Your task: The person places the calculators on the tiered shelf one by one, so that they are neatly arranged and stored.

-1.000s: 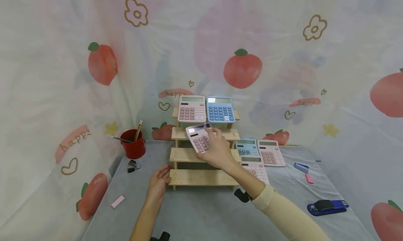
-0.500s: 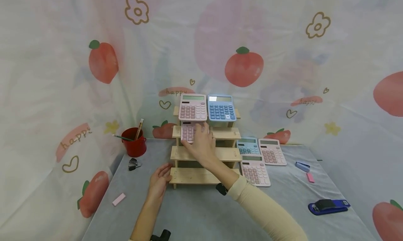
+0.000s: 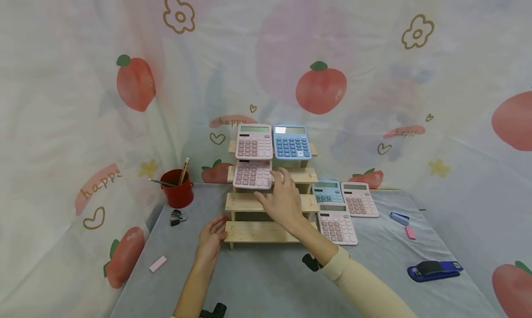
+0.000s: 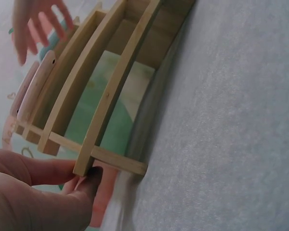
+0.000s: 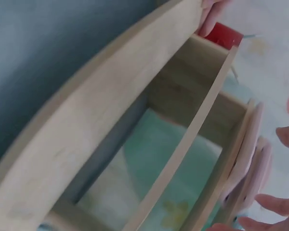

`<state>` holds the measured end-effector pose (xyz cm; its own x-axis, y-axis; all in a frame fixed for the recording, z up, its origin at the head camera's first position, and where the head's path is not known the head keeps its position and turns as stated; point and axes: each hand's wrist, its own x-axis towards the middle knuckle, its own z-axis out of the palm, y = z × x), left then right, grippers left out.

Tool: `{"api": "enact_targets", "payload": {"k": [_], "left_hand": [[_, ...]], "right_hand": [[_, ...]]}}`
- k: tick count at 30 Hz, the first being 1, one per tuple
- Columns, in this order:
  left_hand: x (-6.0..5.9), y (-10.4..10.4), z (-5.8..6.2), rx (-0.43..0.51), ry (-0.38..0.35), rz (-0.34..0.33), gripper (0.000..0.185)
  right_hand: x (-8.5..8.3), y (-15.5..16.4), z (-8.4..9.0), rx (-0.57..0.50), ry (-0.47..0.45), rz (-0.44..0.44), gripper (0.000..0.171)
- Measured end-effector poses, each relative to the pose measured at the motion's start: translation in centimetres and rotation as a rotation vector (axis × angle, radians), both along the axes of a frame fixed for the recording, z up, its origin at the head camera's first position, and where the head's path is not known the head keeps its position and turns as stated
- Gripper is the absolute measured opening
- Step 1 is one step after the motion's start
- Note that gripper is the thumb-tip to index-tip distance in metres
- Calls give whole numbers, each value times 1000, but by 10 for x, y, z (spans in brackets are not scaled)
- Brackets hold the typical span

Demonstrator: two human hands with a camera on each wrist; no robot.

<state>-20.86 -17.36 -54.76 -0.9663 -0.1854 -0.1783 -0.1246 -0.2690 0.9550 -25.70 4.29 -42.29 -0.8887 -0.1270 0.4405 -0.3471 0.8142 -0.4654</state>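
A pink calculator (image 3: 252, 175) leans on the second tier from the top of a wooden stepped stand (image 3: 266, 231). My right hand (image 3: 284, 200) is just right of it, fingers spread and holding nothing; in the right wrist view, a gap shows between the fingertips and the calculators. At the lower left, my left hand (image 3: 209, 242) pinches the end of the stand's lowest board (image 4: 89, 154) between thumb and fingers. On the top tier, another pink calculator (image 3: 254, 141) and a blue calculator (image 3: 292, 142) stand side by side.
Right of the stand lie a light blue calculator (image 3: 327, 191) and two pink calculators, one behind (image 3: 359, 200), one in front (image 3: 337, 224). A red bucket (image 3: 178, 189) with pencils, binder clips (image 3: 177, 217) and an eraser (image 3: 158, 264) are leftward. A stapler (image 3: 434, 271) sits far right.
My right hand set the pink calculator onto the second tier at the left, let it go, and drew back to the right. My left hand stayed at the stand.
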Motion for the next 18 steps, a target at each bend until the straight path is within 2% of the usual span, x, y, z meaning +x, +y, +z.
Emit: {"api": "enact_targets", "payload": {"k": [9,15,18], "left_hand": [[1,-2,2,-10,9,-12,62],[0,-1,1,-16,1,-8,62],[1,-1,1,-15,9,-11,62]], "right_hand": [[23,81,-24,46,-2,-37,74],[33,132,-50,84,26,-85,62],[33,157,-65,102,1,-135,56]]}}
